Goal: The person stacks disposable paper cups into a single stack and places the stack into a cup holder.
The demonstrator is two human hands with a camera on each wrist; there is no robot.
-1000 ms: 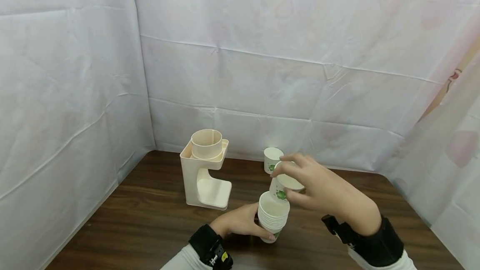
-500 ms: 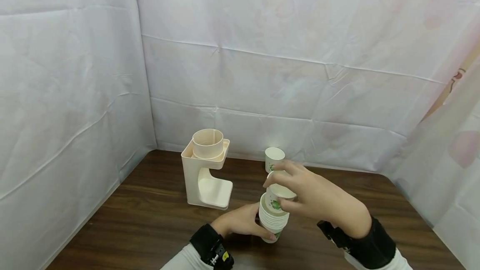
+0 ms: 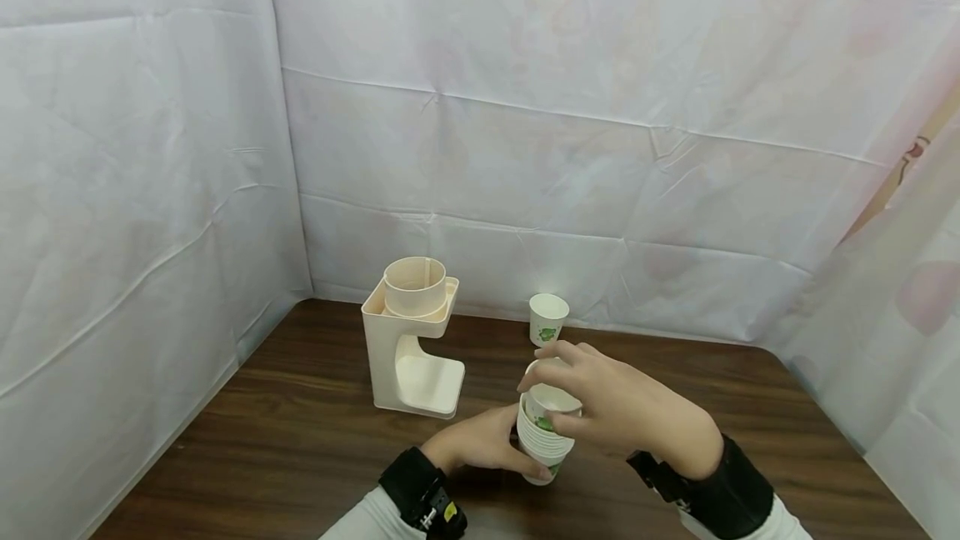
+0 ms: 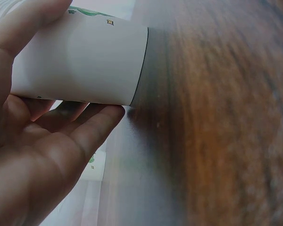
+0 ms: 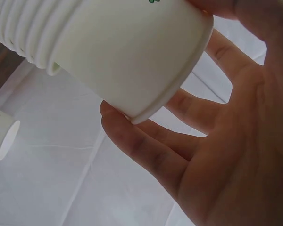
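Note:
My left hand [image 3: 487, 442] grips a stack of nested white paper cups [image 3: 546, 445] low down, thumb in front and fingers behind; the left wrist view shows the bottom cup [image 4: 85, 61] close over the wooden table. Above the stack, my right hand [image 3: 600, 394] holds a single paper cup [image 5: 132, 56] near its rim, between thumb and fingers. This cup has a green leaf print, and its lower part is inside the stack's top cup. Several rims of the stack line up behind it in the right wrist view.
One more paper cup [image 3: 547, 319] stands upright at the back of the dark wooden table [image 3: 300, 440]. A cream-coloured stand [image 3: 384, 357] with a round holder [image 3: 415, 288] on top is to the left. White cloth [image 3: 525, 148] hangs behind and at both sides.
My right hand has moved down and slightly left, lowering its cup from above the stack into the top of it. The left hand and the stack have stayed in place.

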